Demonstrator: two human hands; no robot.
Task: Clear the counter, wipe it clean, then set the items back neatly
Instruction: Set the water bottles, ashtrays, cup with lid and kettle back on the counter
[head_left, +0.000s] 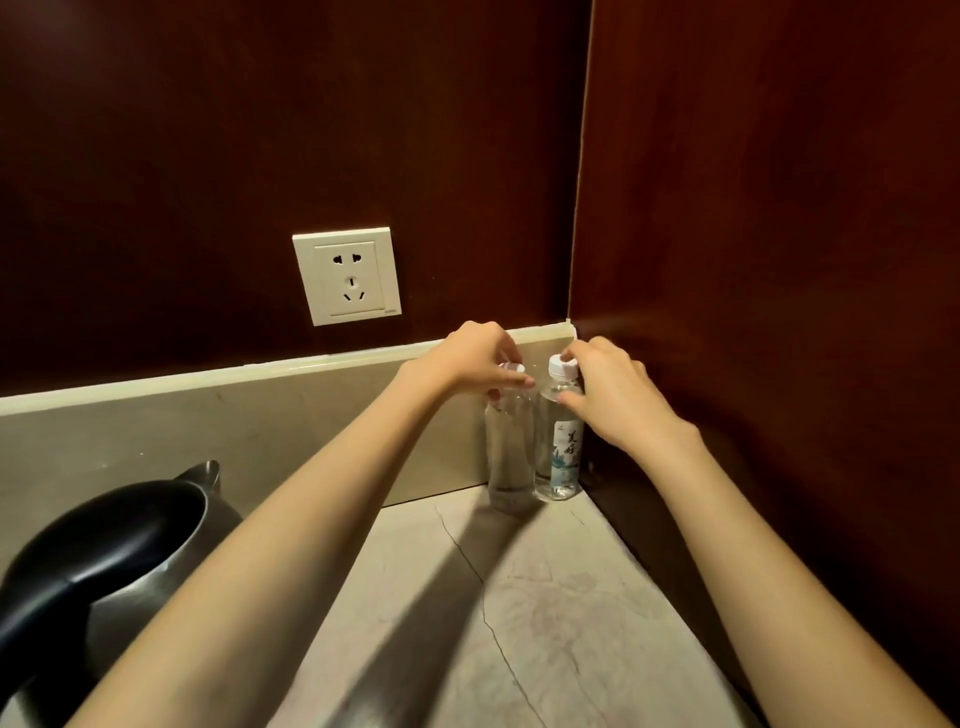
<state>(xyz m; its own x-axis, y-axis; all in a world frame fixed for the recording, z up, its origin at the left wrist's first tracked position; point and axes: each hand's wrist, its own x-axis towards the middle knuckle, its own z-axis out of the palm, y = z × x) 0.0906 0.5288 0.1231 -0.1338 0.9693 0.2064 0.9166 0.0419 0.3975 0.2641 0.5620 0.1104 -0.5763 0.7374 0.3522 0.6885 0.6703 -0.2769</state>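
In the counter (545, 597) corner | two bottles (511, 447) (560, 452) | one kettle (104, 561)

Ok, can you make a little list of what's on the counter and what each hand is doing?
left hand: holds the top of the clear plastic bottle without a label
right hand: grip on the neck of the clear labelled bottle with a white cap
bottles: upright, side by side, in the corner
black and steel kettle: near left
beige stone counter: cracked

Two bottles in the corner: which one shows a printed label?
The right-hand bottle, nearest the side wall, held by the right hand. The left-hand bottle looks plain and clear.
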